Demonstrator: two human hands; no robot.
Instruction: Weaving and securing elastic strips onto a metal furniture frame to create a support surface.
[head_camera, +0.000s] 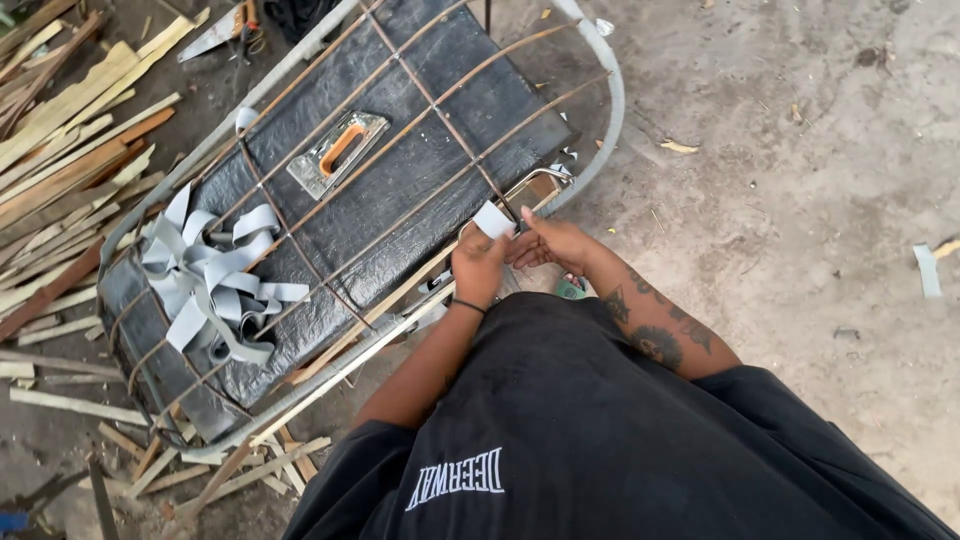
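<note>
My left hand (478, 265) and my right hand (553, 242) meet at the near rim of a curved metal frame (612, 110) made of a grey tube and thin rods. Both pinch a short grey strip (493, 219) against a rod where it joins the rim. The frame lies over a black case (400, 190) with a metal recessed handle (338, 150). A loose pile of grey strips (205, 275) rests on the case at the left. A black band circles my left wrist.
Split wooden slats (70, 130) are heaped along the left, with more below the frame (255, 470). A saw blade (215, 35) lies at the top. Bare dirt ground (800, 180) spreads to the right, with a stray grey strip (927, 270).
</note>
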